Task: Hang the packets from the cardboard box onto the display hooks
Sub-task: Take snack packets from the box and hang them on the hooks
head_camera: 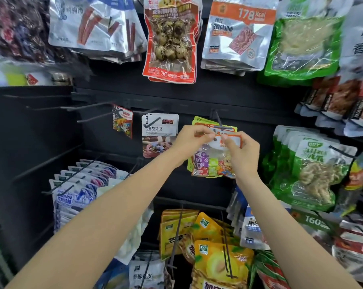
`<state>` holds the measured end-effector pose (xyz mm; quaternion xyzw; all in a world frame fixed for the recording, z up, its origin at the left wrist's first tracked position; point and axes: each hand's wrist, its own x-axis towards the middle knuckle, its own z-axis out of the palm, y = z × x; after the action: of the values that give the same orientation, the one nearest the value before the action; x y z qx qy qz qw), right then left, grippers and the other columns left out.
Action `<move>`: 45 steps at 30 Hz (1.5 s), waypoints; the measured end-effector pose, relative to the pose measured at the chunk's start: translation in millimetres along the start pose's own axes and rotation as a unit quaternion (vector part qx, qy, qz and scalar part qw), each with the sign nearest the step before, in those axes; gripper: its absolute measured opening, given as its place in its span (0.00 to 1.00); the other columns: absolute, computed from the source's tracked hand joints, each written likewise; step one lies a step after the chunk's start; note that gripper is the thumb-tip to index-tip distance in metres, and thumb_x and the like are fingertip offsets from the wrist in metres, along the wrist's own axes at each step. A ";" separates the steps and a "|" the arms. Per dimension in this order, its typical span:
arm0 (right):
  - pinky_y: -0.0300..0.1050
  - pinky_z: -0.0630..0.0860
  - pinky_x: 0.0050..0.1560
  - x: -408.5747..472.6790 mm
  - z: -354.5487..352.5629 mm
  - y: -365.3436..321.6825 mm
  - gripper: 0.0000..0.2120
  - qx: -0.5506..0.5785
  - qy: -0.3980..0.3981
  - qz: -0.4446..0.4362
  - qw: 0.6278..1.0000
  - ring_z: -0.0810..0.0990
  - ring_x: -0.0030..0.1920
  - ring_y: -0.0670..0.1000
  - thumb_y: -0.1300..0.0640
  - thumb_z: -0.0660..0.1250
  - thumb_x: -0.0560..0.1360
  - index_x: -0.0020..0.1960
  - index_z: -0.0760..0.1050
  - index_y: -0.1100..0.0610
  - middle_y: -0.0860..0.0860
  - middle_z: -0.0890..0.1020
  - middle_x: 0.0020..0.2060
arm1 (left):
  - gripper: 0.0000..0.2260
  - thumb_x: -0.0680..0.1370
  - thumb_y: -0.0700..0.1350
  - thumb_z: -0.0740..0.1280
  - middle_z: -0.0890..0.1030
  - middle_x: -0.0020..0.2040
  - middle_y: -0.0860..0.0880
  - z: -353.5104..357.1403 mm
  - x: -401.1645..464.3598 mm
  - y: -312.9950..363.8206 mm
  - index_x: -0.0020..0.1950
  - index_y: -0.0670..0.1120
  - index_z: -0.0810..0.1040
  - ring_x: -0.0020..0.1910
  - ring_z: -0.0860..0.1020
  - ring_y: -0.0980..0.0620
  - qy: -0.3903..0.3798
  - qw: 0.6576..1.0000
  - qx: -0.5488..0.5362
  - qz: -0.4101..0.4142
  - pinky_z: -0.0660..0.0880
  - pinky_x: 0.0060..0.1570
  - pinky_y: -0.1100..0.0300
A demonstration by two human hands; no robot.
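Pinching the orange-topped clear plastic candy packet (215, 157) with left hand (194, 140) and right hand (240, 151), lining its hole onto the black wire hook (220, 124), keeping level.

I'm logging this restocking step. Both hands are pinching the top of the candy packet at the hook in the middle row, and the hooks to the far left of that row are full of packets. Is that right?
Not quite. The head view shows the left hand and right hand pinching the top of the candy packet at the hook, but the hooks to the far left are bare, not full of packets.
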<state>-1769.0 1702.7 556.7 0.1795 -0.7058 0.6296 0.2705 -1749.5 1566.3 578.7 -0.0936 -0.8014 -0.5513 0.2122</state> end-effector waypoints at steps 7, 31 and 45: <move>0.36 0.71 0.43 19.4 8.1 14.4 0.10 -0.172 -0.034 -0.090 0.981 0.75 0.46 0.47 0.69 0.64 0.74 0.47 0.68 0.55 0.50 0.76 0.46 | 0.05 0.75 0.39 0.69 0.78 0.48 0.52 2.7 21.5 -12.1 0.50 0.46 0.80 0.48 0.74 0.55 0.094 0.980 0.168 0.044 0.69 0.48 0.64; 0.42 0.73 0.51 -34.4 59.8 15.4 0.10 -0.235 -0.210 -0.079 0.946 0.76 0.50 0.51 0.62 0.63 0.76 0.56 0.76 0.59 0.54 0.77 0.50 | 0.09 0.79 0.46 0.62 0.76 0.56 0.51 -47.5 -36.0 -36.7 0.59 0.48 0.71 0.53 0.76 0.51 0.129 0.900 0.410 0.072 0.74 0.44 0.54; 0.45 0.73 0.53 -267.2 291.7 -84.0 0.07 -0.136 -0.569 -0.072 0.808 0.80 0.51 0.54 0.62 0.64 0.75 0.50 0.79 0.59 0.55 0.84 0.47 | 0.06 0.78 0.46 0.61 0.80 0.48 0.47 -309.2 -310.4 -121.8 0.52 0.47 0.76 0.49 0.78 0.43 0.094 0.825 0.475 -0.291 0.72 0.40 0.55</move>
<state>-1553.6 1379.8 443.1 0.5174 -0.7966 0.2914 -0.1130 -1445.9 1261.2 431.6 0.3084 -0.9304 -0.1451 0.1347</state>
